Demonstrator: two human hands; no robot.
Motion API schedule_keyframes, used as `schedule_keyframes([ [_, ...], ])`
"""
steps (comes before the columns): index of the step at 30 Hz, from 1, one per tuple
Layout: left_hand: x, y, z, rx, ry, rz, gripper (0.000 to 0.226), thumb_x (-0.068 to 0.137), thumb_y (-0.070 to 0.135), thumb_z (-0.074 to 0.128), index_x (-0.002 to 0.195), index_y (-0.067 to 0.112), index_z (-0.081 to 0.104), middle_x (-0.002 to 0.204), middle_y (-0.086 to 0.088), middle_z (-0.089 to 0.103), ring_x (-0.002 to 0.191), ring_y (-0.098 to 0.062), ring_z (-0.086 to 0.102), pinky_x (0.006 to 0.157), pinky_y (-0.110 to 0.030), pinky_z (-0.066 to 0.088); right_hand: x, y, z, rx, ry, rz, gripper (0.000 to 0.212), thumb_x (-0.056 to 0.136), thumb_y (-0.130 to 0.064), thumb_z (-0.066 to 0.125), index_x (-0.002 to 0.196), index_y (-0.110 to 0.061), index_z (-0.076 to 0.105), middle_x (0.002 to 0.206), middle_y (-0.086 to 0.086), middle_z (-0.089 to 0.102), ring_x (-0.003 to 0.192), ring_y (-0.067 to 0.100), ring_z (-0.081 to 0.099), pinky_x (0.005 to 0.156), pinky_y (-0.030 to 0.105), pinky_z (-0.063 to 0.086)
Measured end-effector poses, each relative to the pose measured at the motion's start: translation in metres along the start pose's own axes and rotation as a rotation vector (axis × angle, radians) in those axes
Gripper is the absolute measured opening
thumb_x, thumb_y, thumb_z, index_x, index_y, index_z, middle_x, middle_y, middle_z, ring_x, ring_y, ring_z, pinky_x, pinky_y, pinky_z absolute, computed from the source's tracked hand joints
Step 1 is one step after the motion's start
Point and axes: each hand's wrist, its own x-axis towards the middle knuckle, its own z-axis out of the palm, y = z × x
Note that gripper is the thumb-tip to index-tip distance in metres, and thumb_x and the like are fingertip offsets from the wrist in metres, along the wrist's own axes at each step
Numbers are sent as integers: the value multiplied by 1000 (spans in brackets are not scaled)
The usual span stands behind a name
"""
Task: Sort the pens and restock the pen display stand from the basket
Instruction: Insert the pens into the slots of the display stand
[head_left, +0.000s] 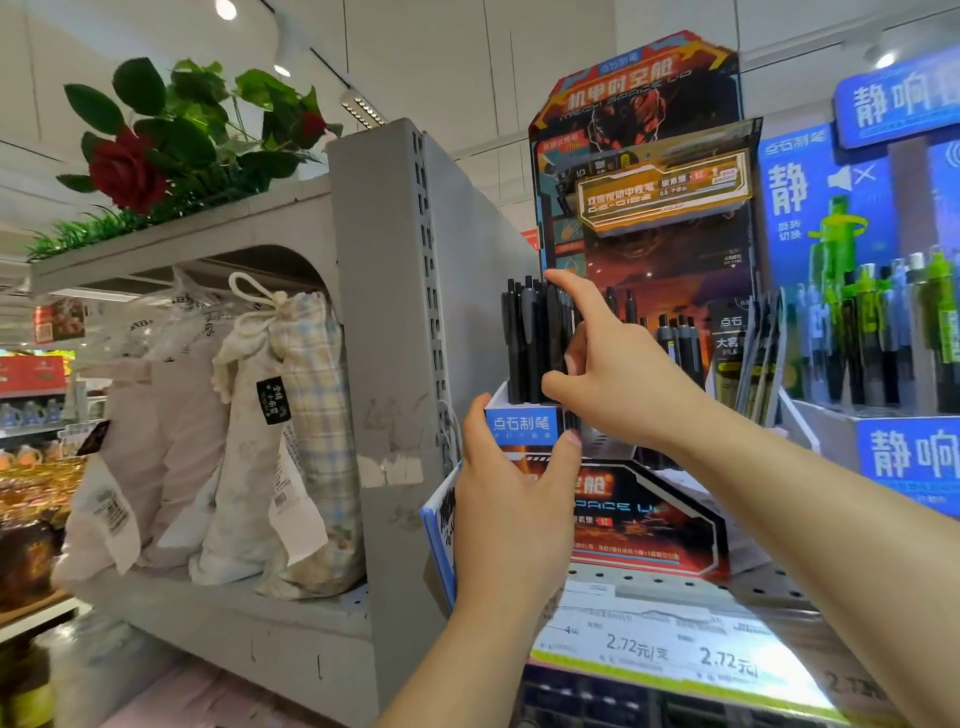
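A grey shelf unit (384, 291) fills the left and middle of the view, with cloth bags (291, 431) hanging in its arched bay on the left and a red rose (127, 174) lying on top. To its right, on a perforated shelf (758, 584) with price tags (670, 649) along the near edge, stands the pen display stand (644, 218), a tall printed card with stepped trays. A second, blue display (883, 291) of green and black pens stands further right.

The left hand (511, 499) grips a small box (524, 423) with a blue label at the near left corner of the stand, thumb on its right side and fingers curled round its left. A tight bunch of black pens (532, 343) stands upright in this box. The right hand (618, 374) reaches across to them, forefinger stretched out onto the pen tops while the thumb and the other fingers curl against the barrels; whether they actually pinch a pen I cannot tell. The basket is not in view.

This looks like the restocking step: the box is being steadied while the pens are tidied or seated. The next move probably calls for pressing the pens down evenly and keeping the box upright, so that none tip out.
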Motion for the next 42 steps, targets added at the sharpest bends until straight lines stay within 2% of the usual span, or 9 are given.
schedule_keyframes([
  [8, 2, -2, 0, -13, 18, 26, 63, 87, 56, 62, 139, 53, 26, 108, 15, 66, 83, -3, 69, 72, -35, 59, -9, 6, 8, 145, 27, 30, 93, 88, -11, 65, 157, -45, 12, 70, -11, 65, 63, 2, 64, 57, 12, 48],
  [11, -3, -1, -1, 25, 44, 85, 70, 88, 59, 55, 146, 54, 16, 145, 22, 43, 120, 3, 51, 78, -13, 44, -15, 6, 10, 162, 38, 39, 88, 91, -17, 65, 157, -46, 14, 77, -12, 65, 61, 1, 62, 58, 11, 46],
  [14, -6, 0, -1, 67, 46, 147, 75, 91, 53, 56, 149, 53, 9, 155, 29, 21, 134, 6, 30, 87, -11, 32, -19, 6, 12, 150, 81, 48, 82, 91, -23, 65, 155, -48, 20, 79, -8, 63, 60, 2, 59, 57, 15, 45],
  [22, -17, 14, -4, 138, 214, 260, 71, 89, 35, 69, 145, 44, 26, 146, 18, 34, 128, 6, 37, 87, 6, 29, -70, -7, -16, 230, 221, 15, 54, 92, -17, 65, 141, -34, 49, 114, -15, 51, 98, -2, 57, 87, 29, 53],
  [26, -35, 32, 8, 193, 307, 329, 64, 91, 24, 68, 146, 28, 34, 148, 7, 36, 137, -9, 37, 110, -16, 30, -131, -13, -73, 229, 180, -95, 50, 87, -18, 64, 134, -31, 55, 122, -11, 52, 119, 1, 53, 91, 17, 49],
  [29, -69, 58, 42, 51, 290, 261, 50, 93, 28, 64, 137, 35, 43, 138, 13, 45, 127, -4, 43, 106, -28, 35, -168, -3, -139, 159, 115, -117, 52, 82, -18, 62, 131, -33, 55, 118, -8, 56, 115, 2, 55, 90, 10, 43],
  [34, -146, 119, 122, -483, 198, -62, 26, 94, 11, 62, 110, 31, 60, 110, 12, 64, 95, -10, 59, 105, -53, 42, -240, 33, -247, 38, 72, -23, 50, 87, -2, 71, 123, -34, 57, 119, -3, 57, 113, 4, 57, 89, 20, 51],
  [38, -205, 170, 188, -563, 48, -78, 27, 94, 4, 61, 106, 29, 59, 104, 8, 65, 88, -17, 60, 92, -46, 47, -299, 63, -333, -8, 118, 115, 63, 87, -4, 72, 132, -41, 48, 125, -9, 57, 118, 0, 55, 91, 26, 52],
  [42, -253, 211, 245, -516, -63, -78, 29, 93, 8, 63, 109, 33, 59, 110, 6, 67, 97, -17, 64, 101, -51, 49, -351, 88, -413, -73, 120, 222, 65, 89, -15, 69, 138, -47, 42, 128, -17, 54, 121, -4, 51, 93, 18, 47],
])
